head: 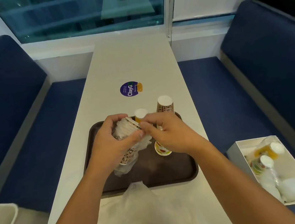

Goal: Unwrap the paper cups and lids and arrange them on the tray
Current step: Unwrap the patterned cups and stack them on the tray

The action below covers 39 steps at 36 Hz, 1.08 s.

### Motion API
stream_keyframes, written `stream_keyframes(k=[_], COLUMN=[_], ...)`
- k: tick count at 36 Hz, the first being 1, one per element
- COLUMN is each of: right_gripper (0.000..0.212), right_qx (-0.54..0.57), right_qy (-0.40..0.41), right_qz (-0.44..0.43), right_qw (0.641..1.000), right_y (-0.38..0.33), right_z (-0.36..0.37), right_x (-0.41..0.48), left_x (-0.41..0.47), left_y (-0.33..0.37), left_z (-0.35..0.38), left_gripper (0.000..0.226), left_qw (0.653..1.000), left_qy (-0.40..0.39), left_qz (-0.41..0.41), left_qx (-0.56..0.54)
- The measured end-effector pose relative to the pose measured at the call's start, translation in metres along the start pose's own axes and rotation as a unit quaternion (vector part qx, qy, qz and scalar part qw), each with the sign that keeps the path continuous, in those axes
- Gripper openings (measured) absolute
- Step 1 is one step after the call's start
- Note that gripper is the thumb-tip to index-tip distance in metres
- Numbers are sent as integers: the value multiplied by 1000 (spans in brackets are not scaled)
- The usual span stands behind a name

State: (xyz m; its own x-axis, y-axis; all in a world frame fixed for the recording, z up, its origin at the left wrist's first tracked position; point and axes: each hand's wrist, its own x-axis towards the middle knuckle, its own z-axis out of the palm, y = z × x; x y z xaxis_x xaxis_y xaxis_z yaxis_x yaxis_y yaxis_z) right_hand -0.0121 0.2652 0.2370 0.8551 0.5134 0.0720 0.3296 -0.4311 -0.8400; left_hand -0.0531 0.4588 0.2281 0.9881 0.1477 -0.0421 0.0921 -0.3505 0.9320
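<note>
White booth table between blue benches carries a brown tray.

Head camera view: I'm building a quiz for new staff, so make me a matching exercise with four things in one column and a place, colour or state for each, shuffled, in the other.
Things:
1. tray
2. round sticker
3. white box
4. wrapped stack

Descriptions:
a. on the blue bench seat
b. gripped in the left hand
c. purple, stuck on the table
d. dark brown

Pairs: 1-d, 2-c, 3-a, 4-b.
</note>
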Motion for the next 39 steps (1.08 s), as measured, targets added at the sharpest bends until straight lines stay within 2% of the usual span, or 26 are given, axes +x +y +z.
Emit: stream_keyframes(k=[5,11,14,18,21,24,27,30,34,36,39], right_gripper=[21,22,19,51,74,75,70,69,66,72,74], right_qx=[46,-19,-40,-118,-215,-287,-306,-267,-152,-111,-121], right_qy=[8,131,133,71,28,57,109,190,287,299,266], right_qz=[-24,-57,-62,-148,-168,-177,-174,-133,21,89,149], right_qw=[999,990,988,979,962,940,929,935,945,943,945], right_y=[-12,-17,-18,-19,-14,-1,14,29,49,65,93], right_z=[6,7,5,4,3,0,-11,-25,-35,-33,-24], right_x=[-10,-9,-10,-16,-13,-2,11,21,35,40,46], left_x=[-14,-27,-30,-30,-27,-22,-14,-6,7,11,18], left_y=[6,5,4,5,7,8,9,7,3,1,-4], left_z=[-8,-17,-19,-20,-18,-14,-11,-8,-1,2,5], left_gripper=[65,68,65,63,58,59,58,67,77,79,75], left_qw=[1000,1000,1000,1000,1000,1000,1000,999,999,999,999], left_qy=[-2,-1,1,3,1,-5,-4,-2,7,8,4], left_qz=[13,17,18,20,23,21,19,14,3,0,-9], left_qx=[0,6,0,-13,-18,-17,-17,-34,-39,-39,-31])
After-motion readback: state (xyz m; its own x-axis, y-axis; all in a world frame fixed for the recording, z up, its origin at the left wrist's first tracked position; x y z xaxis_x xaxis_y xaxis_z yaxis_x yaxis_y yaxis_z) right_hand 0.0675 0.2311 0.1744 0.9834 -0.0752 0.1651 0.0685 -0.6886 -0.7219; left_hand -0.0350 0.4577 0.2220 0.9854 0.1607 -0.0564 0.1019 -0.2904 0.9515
